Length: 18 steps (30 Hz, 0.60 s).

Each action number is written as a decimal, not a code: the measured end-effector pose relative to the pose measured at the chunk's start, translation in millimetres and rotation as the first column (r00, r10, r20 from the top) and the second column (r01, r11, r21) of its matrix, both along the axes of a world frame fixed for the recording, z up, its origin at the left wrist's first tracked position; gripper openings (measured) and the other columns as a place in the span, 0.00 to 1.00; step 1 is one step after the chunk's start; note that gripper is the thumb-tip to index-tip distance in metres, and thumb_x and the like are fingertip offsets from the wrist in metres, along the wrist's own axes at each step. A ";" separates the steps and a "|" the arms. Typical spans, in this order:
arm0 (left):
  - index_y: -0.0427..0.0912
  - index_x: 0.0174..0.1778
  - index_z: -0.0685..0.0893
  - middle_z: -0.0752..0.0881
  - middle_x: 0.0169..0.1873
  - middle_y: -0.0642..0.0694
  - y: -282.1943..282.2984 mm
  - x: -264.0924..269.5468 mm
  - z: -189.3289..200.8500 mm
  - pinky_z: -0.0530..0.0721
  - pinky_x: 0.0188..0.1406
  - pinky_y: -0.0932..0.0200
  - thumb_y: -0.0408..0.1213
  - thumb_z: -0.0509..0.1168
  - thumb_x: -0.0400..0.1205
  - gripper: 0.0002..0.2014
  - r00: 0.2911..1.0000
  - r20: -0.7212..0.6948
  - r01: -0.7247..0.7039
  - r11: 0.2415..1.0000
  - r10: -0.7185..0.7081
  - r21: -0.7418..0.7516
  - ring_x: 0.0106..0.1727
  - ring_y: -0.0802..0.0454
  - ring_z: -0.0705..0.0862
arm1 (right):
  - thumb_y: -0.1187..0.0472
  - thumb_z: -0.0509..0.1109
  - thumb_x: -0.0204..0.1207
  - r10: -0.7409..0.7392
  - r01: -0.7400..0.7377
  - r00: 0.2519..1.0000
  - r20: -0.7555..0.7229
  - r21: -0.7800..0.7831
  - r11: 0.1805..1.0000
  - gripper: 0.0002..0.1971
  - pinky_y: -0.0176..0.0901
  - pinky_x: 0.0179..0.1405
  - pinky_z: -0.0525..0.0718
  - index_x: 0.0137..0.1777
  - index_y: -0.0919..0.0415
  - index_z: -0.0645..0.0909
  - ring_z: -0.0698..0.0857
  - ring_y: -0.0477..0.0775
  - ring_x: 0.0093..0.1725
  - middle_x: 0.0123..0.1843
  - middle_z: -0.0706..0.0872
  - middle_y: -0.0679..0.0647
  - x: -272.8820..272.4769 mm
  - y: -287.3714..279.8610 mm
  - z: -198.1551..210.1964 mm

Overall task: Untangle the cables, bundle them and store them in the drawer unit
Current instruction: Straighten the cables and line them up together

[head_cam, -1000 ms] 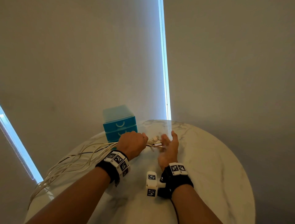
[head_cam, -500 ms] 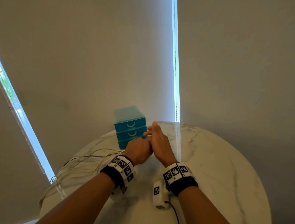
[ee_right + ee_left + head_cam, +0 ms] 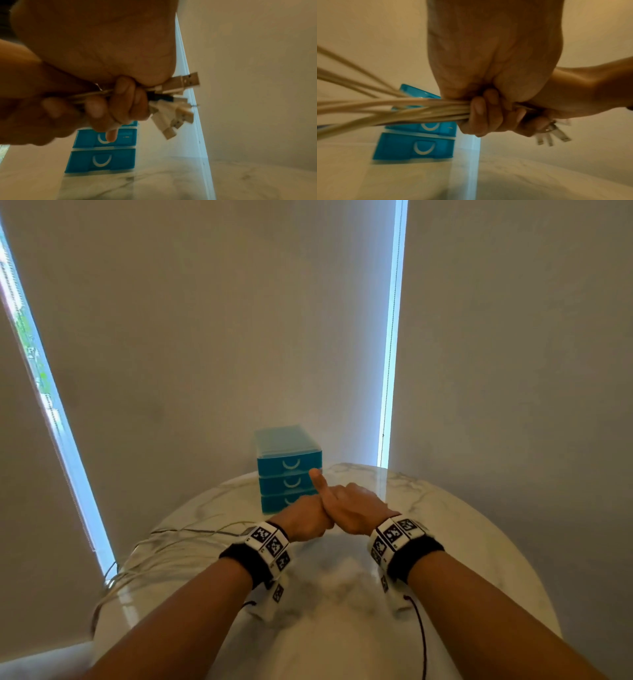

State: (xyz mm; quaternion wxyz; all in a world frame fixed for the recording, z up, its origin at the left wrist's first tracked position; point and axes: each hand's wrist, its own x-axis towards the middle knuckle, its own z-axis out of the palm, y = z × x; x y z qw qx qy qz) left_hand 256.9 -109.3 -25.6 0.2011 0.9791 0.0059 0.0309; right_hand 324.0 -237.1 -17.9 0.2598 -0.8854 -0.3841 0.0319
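Observation:
A bundle of several pale cables (image 3: 406, 109) runs through my left hand (image 3: 304, 522), which grips it in a fist (image 3: 485, 116) above the marble table (image 3: 462, 542). Right beside that fist, touching it, my right hand (image 3: 354, 506) curls round the cable ends (image 3: 120, 106). The USB plugs (image 3: 178, 102) fan out past its fingers, and one finger (image 3: 317, 479) sticks out straight. The loose cable lengths (image 3: 171, 546) trail left across the table and over its edge. The blue drawer unit (image 3: 289, 470) stands just behind the hands, its three drawers closed.
The round table's far edge meets pale blinds with bright window gaps at left (image 3: 51, 405) and right (image 3: 390, 337). Bare marble lies to the right of and in front of the hands.
My right hand went from open beside the plug ends to closed round them, pressed against the left fist. The head view swung left, bringing hands and drawer unit to centre.

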 end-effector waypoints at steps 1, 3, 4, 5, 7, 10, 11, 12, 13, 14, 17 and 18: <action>0.34 0.55 0.86 0.86 0.47 0.44 6.6 -3.2 1.7 0.81 0.46 0.57 0.29 0.60 0.91 0.09 0.999 -0.035 -0.013 0.999 0.014 0.036 0.49 0.39 0.85 | 0.20 0.26 0.80 -0.011 0.016 0.998 0.061 -0.067 0.998 0.53 0.59 0.70 0.83 0.49 0.52 0.89 0.90 0.52 0.47 0.45 0.92 0.54 1.7 -5.1 0.3; 0.40 0.51 0.82 0.86 0.47 0.41 23.2 -14.6 4.6 0.80 0.43 0.56 0.34 0.55 0.94 0.12 0.994 -0.098 -0.042 0.990 0.055 0.131 0.49 0.36 0.87 | 0.22 0.28 0.83 -0.024 0.050 0.987 0.158 -0.163 0.985 0.50 0.54 0.65 0.83 0.41 0.51 0.89 0.88 0.51 0.42 0.40 0.90 0.51 8.8 -17.5 -3.7; 0.42 0.50 0.81 0.87 0.49 0.38 31.3 -20.6 5.4 0.80 0.46 0.54 0.36 0.53 0.95 0.13 0.991 -0.113 -0.059 0.986 0.077 0.159 0.50 0.36 0.87 | 0.23 0.31 0.84 -0.019 0.059 0.979 0.205 -0.194 0.979 0.50 0.51 0.61 0.83 0.37 0.52 0.89 0.87 0.50 0.39 0.36 0.89 0.50 11.8 -23.4 -6.3; 0.44 0.47 0.80 0.87 0.51 0.36 38.5 -26.2 4.9 0.80 0.48 0.51 0.39 0.53 0.95 0.14 0.989 -0.108 -0.078 0.984 0.096 0.159 0.49 0.37 0.86 | 0.23 0.34 0.86 -0.004 0.063 0.966 0.259 -0.220 0.974 0.50 0.49 0.55 0.84 0.34 0.54 0.89 0.86 0.49 0.35 0.32 0.88 0.50 14.7 -28.1 -10.2; 0.49 0.40 0.77 0.86 0.48 0.37 47.5 -34.3 2.0 0.81 0.52 0.48 0.46 0.52 0.95 0.19 0.988 -0.079 -0.123 0.982 0.135 0.141 0.46 0.43 0.82 | 0.26 0.40 0.89 0.036 0.073 0.917 0.398 -0.254 0.964 0.47 0.49 0.45 0.85 0.34 0.57 0.89 0.81 0.49 0.29 0.26 0.84 0.51 16.1 -33.0 -15.2; 0.50 0.36 0.78 0.84 0.39 0.45 57.0 -38.6 -5.6 0.82 0.52 0.47 0.60 0.50 0.94 0.26 0.964 -0.056 -0.247 0.955 0.259 0.164 0.42 0.46 0.81 | 0.37 0.47 0.92 0.082 0.116 0.854 0.514 -0.341 0.933 0.34 0.47 0.32 0.75 0.36 0.58 0.80 0.71 0.49 0.26 0.26 0.76 0.52 15.9 -34.6 -12.2; 0.49 0.35 0.78 0.83 0.37 0.47 59.9 -39.6 -7.3 0.80 0.48 0.49 0.62 0.49 0.93 0.28 0.957 -0.046 -0.273 0.945 0.286 0.180 0.39 0.47 0.81 | 0.39 0.46 0.93 0.112 0.130 0.830 0.547 -0.385 0.914 0.29 0.45 0.29 0.69 0.38 0.56 0.77 0.68 0.48 0.26 0.27 0.75 0.52 14.6 -36.2 -9.3; 0.49 0.33 0.78 0.82 0.35 0.48 62.0 -40.7 -7.8 0.79 0.46 0.51 0.62 0.49 0.93 0.29 0.952 -0.035 -0.292 0.935 0.305 0.202 0.38 0.48 0.81 | 0.41 0.44 0.92 0.142 0.146 0.804 0.578 -0.423 0.894 0.27 0.44 0.28 0.65 0.42 0.54 0.75 0.67 0.47 0.26 0.27 0.74 0.52 13.4 -37.5 -6.3; 0.49 0.33 0.77 0.81 0.34 0.49 63.3 -41.8 -7.6 0.77 0.45 0.51 0.62 0.48 0.93 0.29 0.948 -0.023 -0.305 0.927 0.318 0.217 0.38 0.48 0.80 | 0.41 0.41 0.91 0.169 0.158 0.780 0.602 -0.452 0.878 0.26 0.43 0.27 0.63 0.44 0.53 0.74 0.66 0.47 0.26 0.28 0.73 0.52 10.9 -38.0 -3.7; 0.49 0.32 0.76 0.80 0.34 0.49 64.0 -42.3 -6.7 0.76 0.45 0.51 0.61 0.48 0.93 0.29 0.945 -0.015 -0.316 0.921 0.328 0.227 0.37 0.48 0.80 | 0.42 0.39 0.91 0.179 0.160 0.773 0.609 -0.460 0.874 0.24 0.43 0.27 0.61 0.46 0.51 0.73 0.66 0.47 0.26 0.28 0.73 0.51 10.1 -37.7 -3.1; 0.48 0.34 0.73 0.79 0.35 0.47 61.4 -40.1 -7.6 0.74 0.43 0.51 0.55 0.49 0.93 0.24 0.937 -0.004 -0.337 0.909 0.349 0.247 0.40 0.46 0.78 | 0.47 0.46 0.95 0.172 0.139 0.807 0.565 -0.466 0.874 0.17 0.42 0.28 0.60 0.49 0.49 0.72 0.67 0.47 0.28 0.30 0.72 0.50 8.9 -33.3 -5.8; 0.48 0.34 0.73 0.79 0.36 0.45 59.1 -39.5 -10.1 0.73 0.43 0.51 0.53 0.50 0.93 0.22 0.938 -0.024 -0.329 0.909 0.346 0.257 0.42 0.44 0.79 | 0.50 0.47 0.96 0.195 0.124 0.810 0.553 -0.487 0.865 0.15 0.42 0.28 0.61 0.52 0.49 0.73 0.69 0.49 0.30 0.32 0.72 0.50 9.8 -32.8 -10.7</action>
